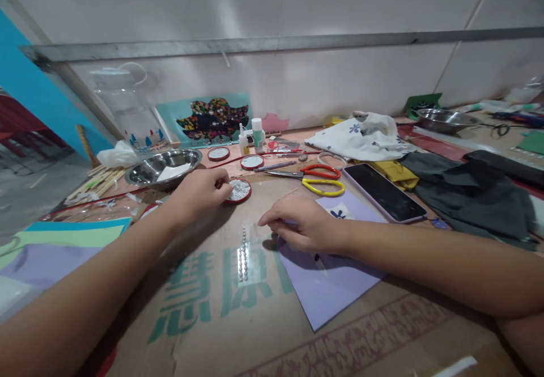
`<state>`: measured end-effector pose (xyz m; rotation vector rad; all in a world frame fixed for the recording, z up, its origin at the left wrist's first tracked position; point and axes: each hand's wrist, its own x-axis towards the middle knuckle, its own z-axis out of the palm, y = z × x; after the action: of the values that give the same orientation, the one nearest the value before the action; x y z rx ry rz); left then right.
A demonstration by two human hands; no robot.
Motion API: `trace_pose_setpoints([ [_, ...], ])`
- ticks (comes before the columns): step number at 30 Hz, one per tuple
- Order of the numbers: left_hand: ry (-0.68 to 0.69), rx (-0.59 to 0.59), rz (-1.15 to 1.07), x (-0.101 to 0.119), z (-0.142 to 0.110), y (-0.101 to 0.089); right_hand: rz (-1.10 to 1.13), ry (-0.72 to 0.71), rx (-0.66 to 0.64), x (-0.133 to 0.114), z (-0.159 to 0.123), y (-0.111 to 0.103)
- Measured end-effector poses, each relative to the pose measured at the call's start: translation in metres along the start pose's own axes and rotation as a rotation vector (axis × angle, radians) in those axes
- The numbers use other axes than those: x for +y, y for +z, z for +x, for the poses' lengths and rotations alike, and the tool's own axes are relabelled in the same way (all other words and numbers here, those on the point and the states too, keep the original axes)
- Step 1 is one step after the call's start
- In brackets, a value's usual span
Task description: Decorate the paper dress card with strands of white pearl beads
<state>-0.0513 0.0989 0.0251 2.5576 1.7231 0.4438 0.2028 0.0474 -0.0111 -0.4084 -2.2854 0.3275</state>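
fingers [223, 187] of our left hand [199, 194] bend in at the left side of a small red-rimmed dish [249, 197] of shiny clear bits; we cannot tell whether they pinch one. our right hand [304, 224] is over the left part of a purple sheet [323, 303], its fingers loosely curled and pointing left, and we cannot tell whether they grip anything. the sheet lies right of the middle of the worktop, on cardboard [199, 337] printed with green characters, one corner pointing to the near edge; a pale patch [339, 212] with a dark blue flower sits toward its far edge. between our hands, a double row of shiny beads [242, 258] runs toward us. a phone [385, 193] rests by the sheet's right edge, and scissors [323, 187] with red and yellow handles lie beyond its far edge, blades to the left. two small bottles [257, 136] stand toward the worktop's far edge. near its far left corner, a steel bowl [138, 176] holds white paper [174, 171].
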Motion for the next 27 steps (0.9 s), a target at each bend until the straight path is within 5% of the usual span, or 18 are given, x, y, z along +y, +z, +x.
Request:
trace_pose_setpoints([
  [27,-0.074,-0.070,-0.212,-0.0033,0.0041,-0.0079,0.006,0.006,-0.035,0.0007,0.0000,0.0005],
])
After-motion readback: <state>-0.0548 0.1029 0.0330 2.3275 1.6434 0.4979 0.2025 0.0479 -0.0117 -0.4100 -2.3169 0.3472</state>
